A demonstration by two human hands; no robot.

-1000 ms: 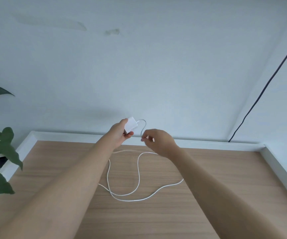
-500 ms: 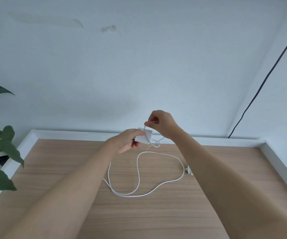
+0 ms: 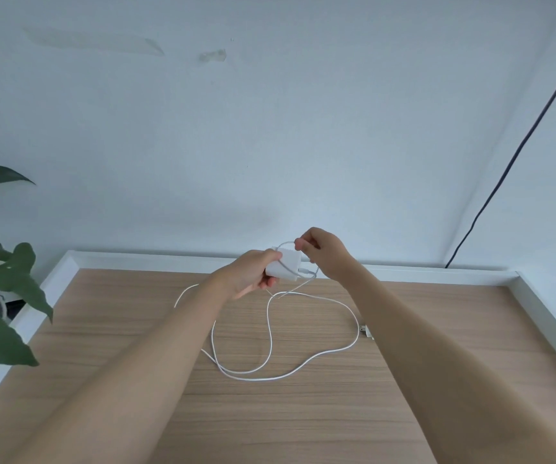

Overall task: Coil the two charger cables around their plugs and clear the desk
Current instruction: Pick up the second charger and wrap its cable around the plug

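— Plug (image 3: 282, 267) first: where do you have it?

— Your left hand (image 3: 249, 274) holds it above the far edge of the surface (image 3: 303, 413), fingers curled round its left end, so the white block sticks out to the right, towards your other hand. Its long axis runs roughly left to right.

— And the right hand?

— Your right hand (image 3: 323, 251) sits just beside the plug, up and to the right of it, with thumb and forefinger pinched on the cable (image 3: 271, 343). From that pinch the cable arcs over the top of the plug and slants down across its near face. That looks like the first turn or so; I cannot tell how many turns there are.

— Which way does the slack lie?

— Below and nearer to you. It drops from the plug onto the surface and spreads in two big loose loops, one reaching left under your left forearm, one sweeping right. The small connector (image 3: 366, 331) at the free end lies on the surface by your right forearm, well apart from the plug.

— So the next move?

— In my judgement, your right hand circles across the plug's short side while the left holds it, drawing slack up from the surface. Only one charger shows here.
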